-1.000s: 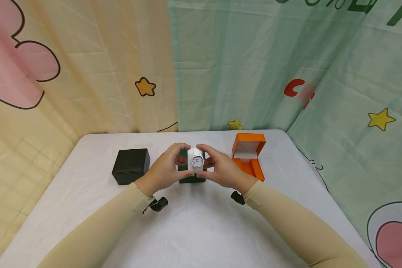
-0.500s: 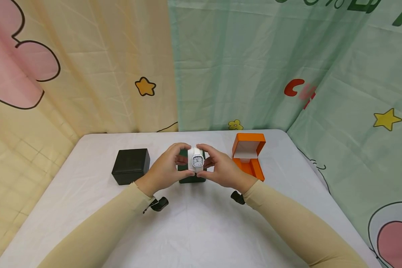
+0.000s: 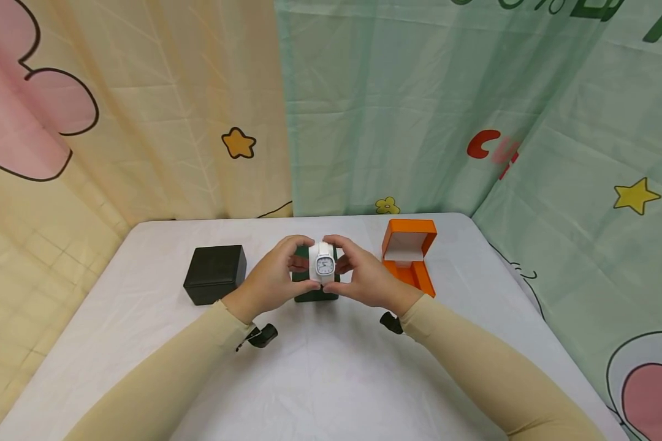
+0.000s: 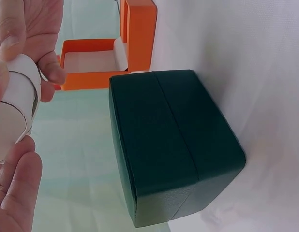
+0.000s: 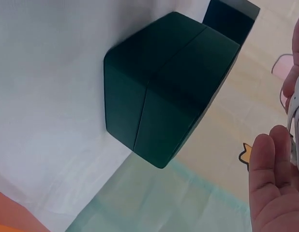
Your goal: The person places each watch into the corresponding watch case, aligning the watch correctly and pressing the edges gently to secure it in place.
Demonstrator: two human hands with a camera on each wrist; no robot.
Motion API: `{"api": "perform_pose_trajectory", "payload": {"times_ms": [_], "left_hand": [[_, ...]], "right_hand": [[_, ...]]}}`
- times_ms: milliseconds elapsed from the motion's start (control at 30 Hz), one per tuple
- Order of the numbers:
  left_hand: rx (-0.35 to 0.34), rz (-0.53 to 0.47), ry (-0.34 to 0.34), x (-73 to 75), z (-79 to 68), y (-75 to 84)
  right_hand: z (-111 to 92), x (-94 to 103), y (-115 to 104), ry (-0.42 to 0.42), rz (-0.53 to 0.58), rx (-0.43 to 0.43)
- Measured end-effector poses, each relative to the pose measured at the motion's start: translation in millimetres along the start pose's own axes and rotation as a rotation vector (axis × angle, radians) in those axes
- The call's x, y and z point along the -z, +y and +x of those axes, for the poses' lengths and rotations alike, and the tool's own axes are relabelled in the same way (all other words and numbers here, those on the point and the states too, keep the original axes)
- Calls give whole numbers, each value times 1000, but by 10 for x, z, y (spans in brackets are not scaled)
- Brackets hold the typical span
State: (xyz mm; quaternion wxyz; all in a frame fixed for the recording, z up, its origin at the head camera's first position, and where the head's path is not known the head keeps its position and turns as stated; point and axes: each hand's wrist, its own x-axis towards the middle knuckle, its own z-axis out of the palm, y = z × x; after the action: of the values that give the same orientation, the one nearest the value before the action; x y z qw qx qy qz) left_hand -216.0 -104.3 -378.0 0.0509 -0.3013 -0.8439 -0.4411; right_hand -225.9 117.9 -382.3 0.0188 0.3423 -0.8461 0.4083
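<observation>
A white wristwatch [image 3: 325,265] with a square-cornered dial is strapped around a white cushion [image 4: 5,133]. Thumb and fingertips of my left hand [image 3: 274,277] hold the cushion from the left. On the opposite side my right hand [image 3: 371,278] grips it the same way, so both hands carry it between them. Behind and below it stands a dark green box [image 4: 176,140] on the table, its lid down. In the head view my hands and the watch cover most of that box. Only part of the watch shows at the edge of the right wrist view.
An orange box [image 3: 410,228] with a pale lining stands open to the right, partly behind my right hand. To the left is a closed black box [image 3: 215,274]. All rest on a white-covered table [image 3: 309,373] with printed curtains [image 3: 364,110] behind.
</observation>
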Motion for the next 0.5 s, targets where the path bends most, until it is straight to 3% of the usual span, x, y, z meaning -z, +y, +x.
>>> {"api": "perform_pose_trajectory", "payload": {"times_ms": [500], "left_hand": [[12, -25, -16, 2, 12, 5]], "right_hand": [[37, -17, 8, -4, 28, 10]]}}
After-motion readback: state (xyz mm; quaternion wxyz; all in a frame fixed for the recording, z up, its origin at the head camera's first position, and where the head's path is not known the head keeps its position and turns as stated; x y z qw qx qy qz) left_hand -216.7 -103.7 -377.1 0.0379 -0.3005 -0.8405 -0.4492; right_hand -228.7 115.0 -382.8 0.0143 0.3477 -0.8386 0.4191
